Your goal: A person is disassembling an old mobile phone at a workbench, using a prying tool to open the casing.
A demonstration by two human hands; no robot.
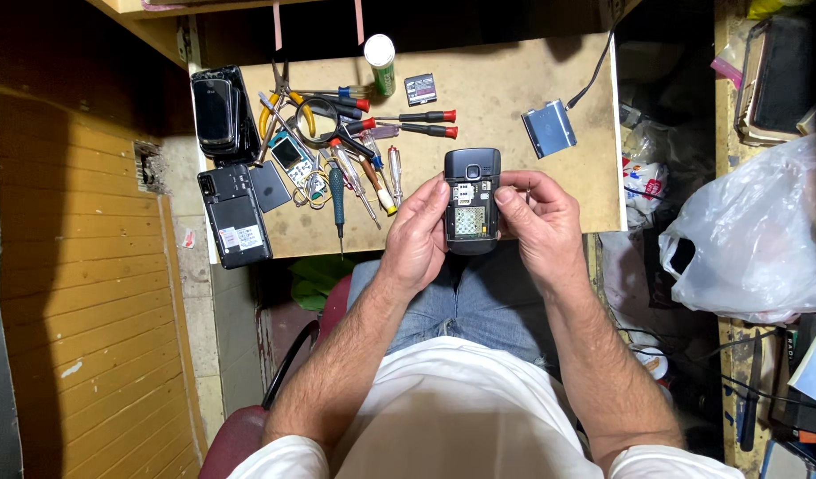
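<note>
A dark mobile phone with its back cover off is held over the near edge of a small tan worktable, its open battery bay facing up. My left hand grips its left side, thumb on the back. On the right side, my right hand holds it with the thumb pressing on the exposed back.
Several screwdrivers and pliers lie at the table's left. Two dark phones sit at the left edge. A grey battery-like block with a cable, a small dark card and a green tube lie farther back. A plastic bag sits right.
</note>
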